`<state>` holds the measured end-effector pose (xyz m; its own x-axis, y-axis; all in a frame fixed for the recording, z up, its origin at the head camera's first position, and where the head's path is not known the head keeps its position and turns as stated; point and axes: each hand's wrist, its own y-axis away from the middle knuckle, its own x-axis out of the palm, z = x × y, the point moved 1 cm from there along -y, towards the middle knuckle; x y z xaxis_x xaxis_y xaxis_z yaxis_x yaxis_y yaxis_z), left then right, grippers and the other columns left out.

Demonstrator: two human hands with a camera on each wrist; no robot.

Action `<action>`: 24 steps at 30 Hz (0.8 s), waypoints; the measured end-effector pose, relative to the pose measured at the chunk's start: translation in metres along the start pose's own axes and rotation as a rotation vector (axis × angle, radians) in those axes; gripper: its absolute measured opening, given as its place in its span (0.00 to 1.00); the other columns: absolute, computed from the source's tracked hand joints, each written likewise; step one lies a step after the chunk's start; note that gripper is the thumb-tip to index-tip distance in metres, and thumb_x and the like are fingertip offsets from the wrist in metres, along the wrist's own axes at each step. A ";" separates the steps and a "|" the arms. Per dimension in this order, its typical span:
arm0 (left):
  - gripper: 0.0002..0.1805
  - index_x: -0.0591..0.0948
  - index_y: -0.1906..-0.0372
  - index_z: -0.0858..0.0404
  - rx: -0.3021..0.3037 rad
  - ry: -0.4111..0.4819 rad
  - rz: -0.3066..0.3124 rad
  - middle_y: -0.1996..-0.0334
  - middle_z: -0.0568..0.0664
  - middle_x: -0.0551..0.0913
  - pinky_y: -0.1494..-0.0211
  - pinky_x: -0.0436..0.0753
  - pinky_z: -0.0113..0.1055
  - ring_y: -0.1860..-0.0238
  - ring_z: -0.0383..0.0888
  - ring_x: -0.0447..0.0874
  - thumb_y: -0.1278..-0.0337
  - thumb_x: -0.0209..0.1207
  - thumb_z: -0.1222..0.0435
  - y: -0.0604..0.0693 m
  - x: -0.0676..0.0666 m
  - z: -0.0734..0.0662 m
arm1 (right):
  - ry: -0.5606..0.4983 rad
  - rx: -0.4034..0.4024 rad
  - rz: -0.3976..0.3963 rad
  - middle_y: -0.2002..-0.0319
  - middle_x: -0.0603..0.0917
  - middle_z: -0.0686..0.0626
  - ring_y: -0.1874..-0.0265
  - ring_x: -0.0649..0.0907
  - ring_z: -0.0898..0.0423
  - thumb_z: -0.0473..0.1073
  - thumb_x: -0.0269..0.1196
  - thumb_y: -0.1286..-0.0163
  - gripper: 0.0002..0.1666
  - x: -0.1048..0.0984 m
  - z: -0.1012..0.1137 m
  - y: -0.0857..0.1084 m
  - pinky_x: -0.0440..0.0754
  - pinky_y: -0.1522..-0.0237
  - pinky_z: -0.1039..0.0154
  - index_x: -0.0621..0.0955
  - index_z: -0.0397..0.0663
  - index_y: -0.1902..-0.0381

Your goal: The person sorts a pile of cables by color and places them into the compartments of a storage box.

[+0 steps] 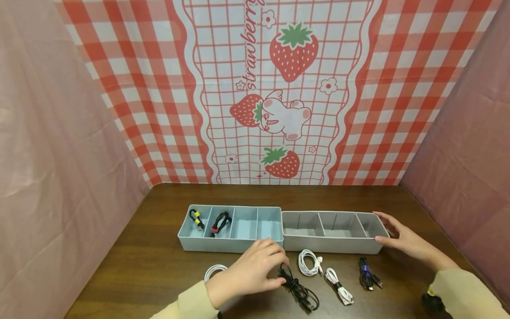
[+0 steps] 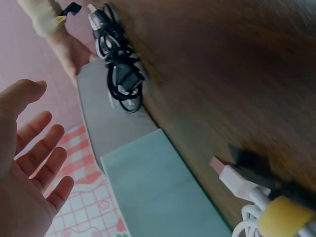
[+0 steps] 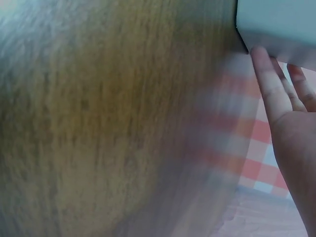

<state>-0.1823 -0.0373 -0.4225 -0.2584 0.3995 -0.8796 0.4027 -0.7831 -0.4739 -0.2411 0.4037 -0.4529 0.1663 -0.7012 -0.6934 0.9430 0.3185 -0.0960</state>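
Fingers spread and loosely bent, my left hand is above the table just left of a bundled black cable. The left wrist view shows nothing between its fingers. At the far right, my right hand holds the end of a grey divided storage box, thumb at the front and fingers behind. In the right wrist view its fingers touch the box's end. A light blue divided box adjoins on the left, with a short black-and-yellow cable and a black cable with a red tie in separate compartments.
In front of the grey box lie a coiled white cable, a white cable with a black tie and a dark cable with a purple tie. Another white cable is partly behind my left forearm. A checked cloth hangs behind.
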 end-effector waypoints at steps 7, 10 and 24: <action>0.17 0.79 0.58 0.49 0.038 -0.008 0.056 0.56 0.38 0.77 0.49 0.69 0.30 0.52 0.36 0.71 0.53 0.65 0.48 -0.005 0.010 0.004 | -0.169 0.010 0.047 0.40 0.62 0.29 0.52 0.74 0.71 0.36 0.58 0.32 0.43 0.002 -0.002 0.000 0.82 0.62 0.62 0.48 0.38 0.28; 0.18 0.80 0.58 0.49 0.046 -0.011 0.087 0.55 0.39 0.77 0.49 0.69 0.31 0.51 0.37 0.72 0.54 0.65 0.48 -0.006 0.014 0.005 | -0.195 0.009 0.054 0.40 0.62 0.29 0.53 0.76 0.68 0.36 0.57 0.31 0.42 0.004 -0.003 -0.001 0.82 0.61 0.60 0.47 0.39 0.28; 0.23 0.78 0.51 0.47 0.081 -0.023 0.274 0.51 0.40 0.76 0.50 0.68 0.30 0.49 0.37 0.70 0.54 0.65 0.45 -0.008 0.035 0.008 | -0.208 0.016 0.064 0.39 0.58 0.28 0.53 0.74 0.72 0.36 0.55 0.30 0.43 0.005 -0.001 0.001 0.82 0.61 0.60 0.45 0.40 0.27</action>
<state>-0.2017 -0.0208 -0.4495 -0.1695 0.1572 -0.9729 0.3895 -0.8962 -0.2126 -0.2398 0.4013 -0.4576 0.2801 -0.7967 -0.5356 0.9328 0.3576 -0.0442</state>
